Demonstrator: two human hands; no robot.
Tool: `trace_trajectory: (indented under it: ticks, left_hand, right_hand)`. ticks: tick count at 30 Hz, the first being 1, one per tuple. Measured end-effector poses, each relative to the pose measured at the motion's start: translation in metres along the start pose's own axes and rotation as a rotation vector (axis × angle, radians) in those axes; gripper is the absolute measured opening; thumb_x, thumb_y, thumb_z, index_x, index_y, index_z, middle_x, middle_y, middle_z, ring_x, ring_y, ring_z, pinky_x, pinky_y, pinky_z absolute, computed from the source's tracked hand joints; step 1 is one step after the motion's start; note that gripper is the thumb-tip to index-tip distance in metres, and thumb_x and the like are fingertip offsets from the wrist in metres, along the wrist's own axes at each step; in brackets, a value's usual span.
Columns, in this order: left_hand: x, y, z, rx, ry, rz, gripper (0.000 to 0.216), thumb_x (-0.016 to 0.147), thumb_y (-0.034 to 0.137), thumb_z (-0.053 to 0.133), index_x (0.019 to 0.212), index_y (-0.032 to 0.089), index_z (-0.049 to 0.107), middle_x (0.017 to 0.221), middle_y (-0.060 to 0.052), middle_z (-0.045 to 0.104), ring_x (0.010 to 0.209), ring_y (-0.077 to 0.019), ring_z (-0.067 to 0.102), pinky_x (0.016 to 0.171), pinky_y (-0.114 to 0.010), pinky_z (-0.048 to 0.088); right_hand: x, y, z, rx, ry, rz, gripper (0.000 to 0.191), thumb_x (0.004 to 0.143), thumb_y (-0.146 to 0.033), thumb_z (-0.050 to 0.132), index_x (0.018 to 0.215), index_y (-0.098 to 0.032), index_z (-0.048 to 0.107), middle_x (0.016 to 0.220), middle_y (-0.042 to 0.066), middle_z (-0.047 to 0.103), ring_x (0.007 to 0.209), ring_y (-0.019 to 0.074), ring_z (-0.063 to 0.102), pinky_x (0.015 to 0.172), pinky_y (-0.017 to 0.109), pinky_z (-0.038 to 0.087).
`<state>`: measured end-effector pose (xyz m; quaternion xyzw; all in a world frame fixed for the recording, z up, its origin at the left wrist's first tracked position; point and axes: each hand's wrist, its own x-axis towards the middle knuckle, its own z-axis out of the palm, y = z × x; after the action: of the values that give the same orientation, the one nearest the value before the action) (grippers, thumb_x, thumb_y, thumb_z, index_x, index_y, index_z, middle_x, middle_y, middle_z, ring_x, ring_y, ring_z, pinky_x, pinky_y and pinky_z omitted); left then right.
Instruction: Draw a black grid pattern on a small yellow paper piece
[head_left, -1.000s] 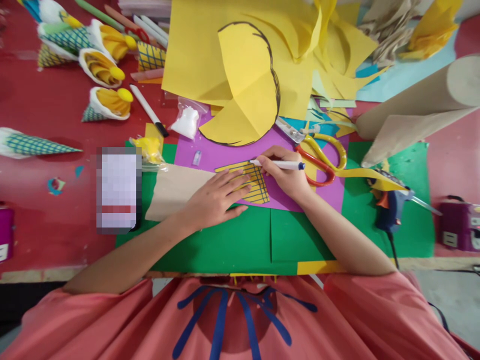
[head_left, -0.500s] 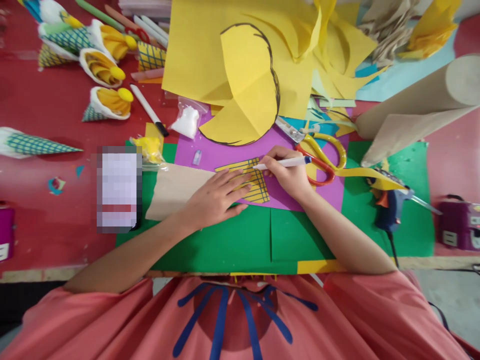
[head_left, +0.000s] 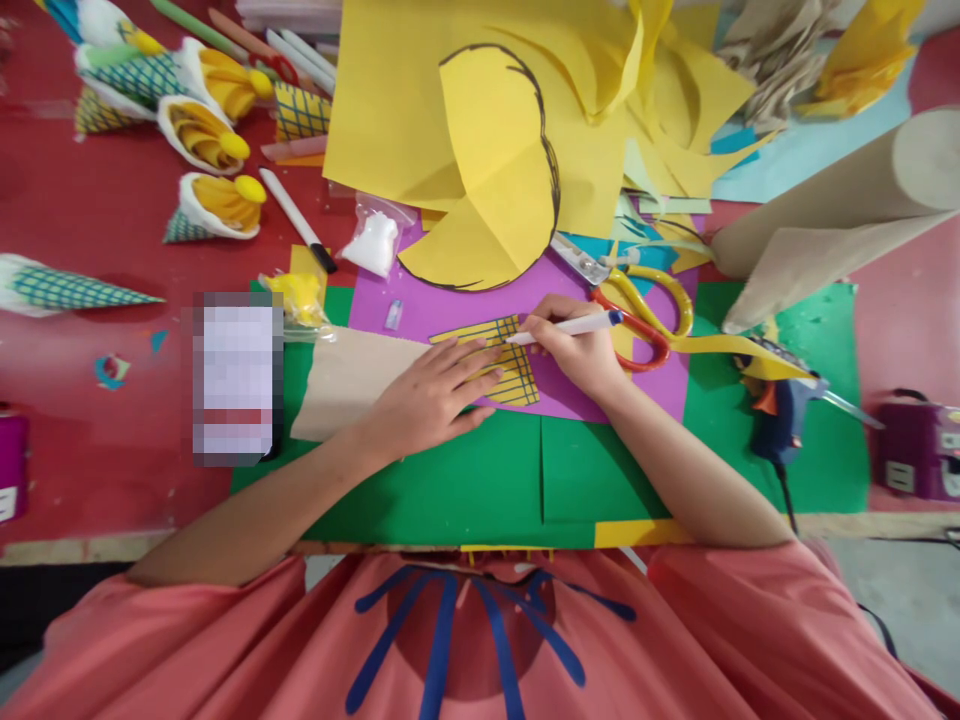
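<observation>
My left hand lies flat with fingers spread, pressing down a small yellow paper piece marked with a black grid. That piece rests on a purple sheet and overlaps a tan paper strip. My right hand is closed round a white marker, whose tip touches the upper right part of the grid. Green sheets cover the table under both forearms.
Orange-and-yellow scissors lie just right of my right hand, a blue glue gun farther right. Large yellow sheets pile at the back, a tan paper roll at right. Paper cones, markers and a blurred box sit at left.
My right hand has shifted the marker slightly, its tail tilting up and to the right, while the tip stays on the grid. My left hand has not moved.
</observation>
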<state>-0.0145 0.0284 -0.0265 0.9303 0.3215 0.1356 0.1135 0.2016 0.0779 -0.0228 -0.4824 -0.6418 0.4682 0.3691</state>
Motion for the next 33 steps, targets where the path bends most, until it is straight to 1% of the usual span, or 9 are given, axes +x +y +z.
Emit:
trace_trajectory:
  ticks: [3, 5, 11, 17, 19, 24, 33]
  left_hand:
    - [-0.0001, -0.0011, 0.0005, -0.002, 0.013, -0.032, 0.037, 0.092, 0.032, 0.049, 0.124, 0.014, 0.056, 0.137, -0.012, 0.053, 0.131, -0.0278, 0.045, 0.109, -0.047, 0.039]
    - [-0.0003, -0.0018, 0.0009, -0.008, 0.026, -0.059, 0.038, 0.092, 0.032, 0.050, 0.125, 0.014, 0.056, 0.137, -0.013, 0.053, 0.132, -0.0278, 0.044, 0.110, -0.047, 0.038]
    - [-0.0007, -0.0021, 0.0011, -0.041, 0.044, -0.087, 0.036, 0.091, 0.032, 0.052, 0.121, 0.013, 0.059, 0.132, -0.016, 0.054, 0.129, -0.0282, 0.046, 0.108, -0.048, 0.040]
    - [-0.0007, -0.0027, 0.0011, -0.056, 0.038, -0.081, 0.035, 0.091, 0.031, 0.052, 0.120, 0.013, 0.059, 0.129, -0.016, 0.055, 0.129, -0.0283, 0.045, 0.108, -0.049, 0.040]
    - [-0.0007, -0.0030, 0.0013, -0.040, 0.041, -0.073, 0.036, 0.090, 0.031, 0.052, 0.120, 0.013, 0.059, 0.129, -0.016, 0.054, 0.129, -0.0287, 0.046, 0.108, -0.048, 0.040]
    - [-0.0007, -0.0031, 0.0016, -0.029, 0.047, -0.065, 0.035, 0.091, 0.031, 0.052, 0.120, 0.014, 0.059, 0.130, -0.015, 0.054, 0.129, -0.0283, 0.045, 0.108, -0.048, 0.040]
    - [-0.0007, -0.0030, 0.0017, -0.051, 0.039, -0.073, 0.035, 0.090, 0.030, 0.053, 0.121, 0.014, 0.058, 0.130, -0.015, 0.053, 0.130, -0.0283, 0.044, 0.109, -0.048, 0.039]
  right_hand:
    - [-0.0004, 0.0017, -0.0011, 0.077, 0.045, 0.027, 0.022, 0.084, -0.026, 0.056, 0.065, -0.017, 0.059, 0.055, -0.003, 0.058, 0.049, 0.0092, 0.050, 0.051, 0.023, 0.039]
    - [-0.0003, 0.0024, -0.0007, 0.082, 0.044, 0.027, 0.022, 0.085, -0.028, 0.057, 0.067, -0.016, 0.060, 0.056, -0.002, 0.059, 0.050, 0.0093, 0.051, 0.051, 0.023, 0.039]
    - [-0.0001, 0.0017, 0.0019, -0.030, -0.011, -0.039, 0.023, 0.086, -0.031, 0.060, 0.070, -0.015, 0.061, 0.059, -0.002, 0.059, 0.053, 0.0085, 0.050, 0.052, 0.022, 0.037]
    - [-0.0003, 0.0001, 0.0040, -0.071, -0.018, -0.049, 0.022, 0.084, -0.035, 0.063, 0.076, -0.015, 0.065, 0.068, 0.001, 0.066, 0.060, 0.0103, 0.056, 0.055, 0.022, 0.040]
    - [0.0001, -0.0005, 0.0041, -0.076, -0.019, -0.044, 0.023, 0.084, -0.036, 0.062, 0.074, -0.015, 0.064, 0.066, 0.001, 0.065, 0.060, 0.0106, 0.055, 0.055, 0.022, 0.040]
    - [0.0009, 0.0002, 0.0019, -0.054, -0.041, -0.018, 0.028, 0.084, -0.032, 0.058, 0.062, -0.016, 0.055, 0.055, -0.002, 0.054, 0.052, 0.0088, 0.046, 0.050, 0.023, 0.034]
    - [-0.0001, -0.0002, 0.0039, -0.062, -0.021, -0.035, 0.026, 0.085, -0.037, 0.060, 0.068, -0.016, 0.058, 0.060, -0.002, 0.057, 0.055, 0.0089, 0.047, 0.052, 0.022, 0.036]
